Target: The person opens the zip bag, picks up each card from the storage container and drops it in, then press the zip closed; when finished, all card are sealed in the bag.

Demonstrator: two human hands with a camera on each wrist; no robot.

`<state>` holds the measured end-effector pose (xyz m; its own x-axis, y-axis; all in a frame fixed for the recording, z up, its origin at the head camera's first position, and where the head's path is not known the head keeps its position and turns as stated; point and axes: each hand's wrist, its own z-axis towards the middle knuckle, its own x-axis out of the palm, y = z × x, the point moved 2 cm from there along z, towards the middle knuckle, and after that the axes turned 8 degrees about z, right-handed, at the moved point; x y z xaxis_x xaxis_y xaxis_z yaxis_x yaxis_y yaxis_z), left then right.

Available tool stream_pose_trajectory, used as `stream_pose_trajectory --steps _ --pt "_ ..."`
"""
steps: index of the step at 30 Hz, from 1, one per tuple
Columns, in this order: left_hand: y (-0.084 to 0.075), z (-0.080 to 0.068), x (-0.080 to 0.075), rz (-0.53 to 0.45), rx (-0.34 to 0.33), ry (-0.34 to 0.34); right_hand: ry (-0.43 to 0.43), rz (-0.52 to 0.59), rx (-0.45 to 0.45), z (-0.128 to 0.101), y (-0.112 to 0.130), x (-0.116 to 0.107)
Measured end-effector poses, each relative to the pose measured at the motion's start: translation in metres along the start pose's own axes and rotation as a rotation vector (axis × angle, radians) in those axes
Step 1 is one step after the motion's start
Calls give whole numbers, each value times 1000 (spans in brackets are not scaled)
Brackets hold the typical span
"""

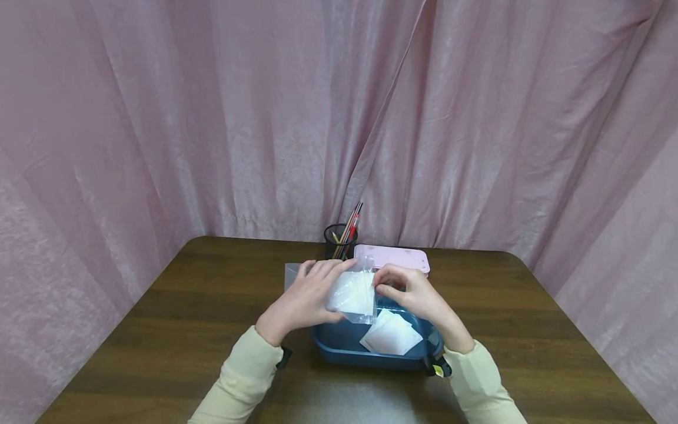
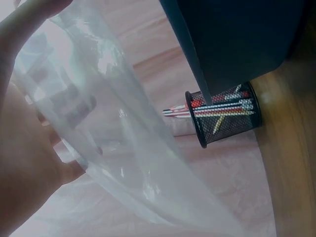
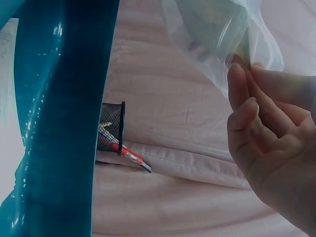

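A clear plastic bag (image 1: 360, 318) with a stack of white square pieces (image 1: 356, 292) inside is held up over a blue tray (image 1: 365, 358). My left hand (image 1: 304, 299) grips the bag from the left, thumb below and fingers above. At the bag's right end, my right hand (image 1: 418, 296) pinches its edge between thumb and fingertips, as the right wrist view shows (image 3: 271, 118). Whether a white piece is also between those fingertips, I cannot tell. More white square pieces (image 1: 393, 334) lie overlapping in the tray beneath.
Behind the tray stands a black mesh pen holder (image 1: 331, 247) with pencils and a red pen. A pink flat case (image 1: 399, 257) lies beside it. The brown wooden table (image 1: 222, 306) ends at a pink curtain (image 1: 265, 118) along the back.
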<state>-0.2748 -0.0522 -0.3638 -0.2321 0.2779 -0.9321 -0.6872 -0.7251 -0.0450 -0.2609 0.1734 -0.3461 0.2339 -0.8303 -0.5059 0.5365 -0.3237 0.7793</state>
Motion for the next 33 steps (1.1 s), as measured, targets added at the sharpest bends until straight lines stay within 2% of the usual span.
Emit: stream_pose_trajectory --steps 5,14,22,26,29,33 --pt "-2 0 1 -11 6 1 47 -77 -33 0 -2 0" --pt "-2 0 1 -33 -3 3 87 -118 -65 -3 2 -3" --pt "3 2 0 -62 -38 10 107 -160 -77 -6 13 -20" --pt "10 0 1 -65 -88 44 197 -301 -68 0 13 -24" --pt "16 -4 3 -42 -133 83 300 -466 -76 7 10 -19" --pt "20 -8 4 -49 -138 101 455 -652 -66 11 -1 -7"
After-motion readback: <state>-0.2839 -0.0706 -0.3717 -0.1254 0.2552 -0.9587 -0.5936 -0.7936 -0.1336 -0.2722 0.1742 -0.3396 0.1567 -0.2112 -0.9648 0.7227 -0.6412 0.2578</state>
